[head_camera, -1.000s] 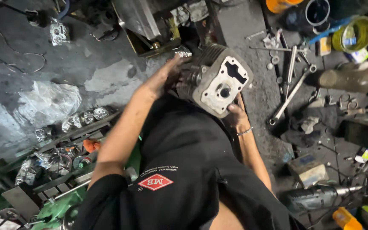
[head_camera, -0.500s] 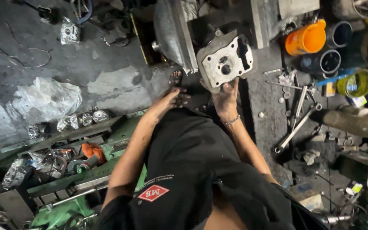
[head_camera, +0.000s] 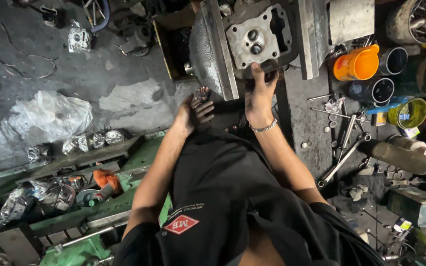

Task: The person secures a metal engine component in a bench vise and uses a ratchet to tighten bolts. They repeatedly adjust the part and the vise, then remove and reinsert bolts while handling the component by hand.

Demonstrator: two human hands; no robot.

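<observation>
right hand (head_camera: pixel 258 98) grips the lower edge of the grey cylinder head (head_camera: pixel 258 35) (set between vise jaws); left hand (head_camera: pixel 193 112) hangs loose, fingers released, holding nothing.

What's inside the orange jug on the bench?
The orange jug lies tipped, so its inside is hidden. Beside it, a dark tin shows only a dark, apparently empty interior.

Concrete floor (head_camera: pixel 124 93), stained: plastic bag (head_camera: pixel 50 116), wrenches (head_camera: pixel 343 157), orange jug (head_camera: pixel 356 63) (upright), green-capped bottle (head_camera: pixel 403 156), misc. cans.
</observation>
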